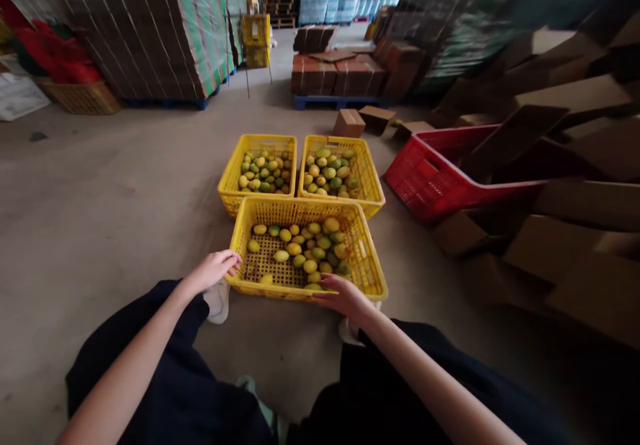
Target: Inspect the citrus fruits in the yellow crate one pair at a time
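A yellow plastic crate (pixel 367 258) stands on the floor between my feet, with yellow and green lemons (pixel 310 245) lying mostly in its right half. My left hand (pixel 213 270) is at the crate's left rim near the front corner, fingers loosely stretched and holding no fruit. Over the front rim, right of its middle, is my right hand (pixel 345 296). Its fingers are apart and close to the nearest lemons; whether they touch any I cannot tell. Behind stand two more yellow crates, the left one (pixel 230 172) and the right one (pixel 373 182), both holding lemons.
On the right, a red crate (pixel 425 182) stands among heaped cardboard boxes (pixel 555 245). Small cartons (pixel 349 123) lie behind the crates, before a blue pallet (pixel 340 102) of boxes. A tall wrapped stack (pixel 150 32) rises at the back left.
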{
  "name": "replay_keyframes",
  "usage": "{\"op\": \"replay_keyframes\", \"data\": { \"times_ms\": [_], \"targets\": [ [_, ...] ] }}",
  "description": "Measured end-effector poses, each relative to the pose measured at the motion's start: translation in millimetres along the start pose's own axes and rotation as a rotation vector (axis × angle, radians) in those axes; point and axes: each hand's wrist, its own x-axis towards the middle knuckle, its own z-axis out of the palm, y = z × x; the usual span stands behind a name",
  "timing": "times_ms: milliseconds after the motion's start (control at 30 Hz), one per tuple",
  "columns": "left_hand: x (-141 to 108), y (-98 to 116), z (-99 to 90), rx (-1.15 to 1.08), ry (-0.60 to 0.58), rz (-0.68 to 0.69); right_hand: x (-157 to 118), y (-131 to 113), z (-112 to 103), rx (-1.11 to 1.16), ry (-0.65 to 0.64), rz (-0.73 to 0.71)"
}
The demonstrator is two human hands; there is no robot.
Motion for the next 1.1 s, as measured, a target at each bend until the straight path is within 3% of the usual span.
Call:
{"op": "replay_keyframes", "data": {
  "times_ms": [167, 267, 400, 467, 500, 633, 733, 900, 1100],
  "targets": [
    [-3, -9, 0.6, 0.179, -0.096, 0.014, 2, 6, -23, -0.209, -0.06, -0.028],
    [-7, -9, -0.8, 0.379, -0.116, 0.092, 18, -8, -43, -0.53, -0.002, -0.197],
    [-18, -5, 6.7, 0.595, -0.05, 0.13, 73, -40, -50, -1.302, 0.08, -0.543],
    [-22, -3, 13.6, 0.666, -0.065, 0.127, 113, -54, -43, -1.64, 0.128, -0.563],
    [-24, -2, 16.7, 0.696, -0.077, 0.127, 135, -59, -39, -1.704, 0.147, -0.561],
    [-24, -6, 21.4, 0.884, -0.162, 0.117, 217, -64, -22, -1.851, 0.252, -0.535],
    [-20, -8, 17.9, 1.049, -0.171, 0.159, 254, -50, -18, -1.885, 0.245, -0.464],
    [-19, -6, 19.0, 1.246, -0.149, 0.256, 267, -17, -10, -1.85, 0.186, -0.455],
    [-26, -5, 30.0, 1.173, -0.234, 0.24, 270, -8, 15, -1.709, 0.198, -0.373]
  ]
}}
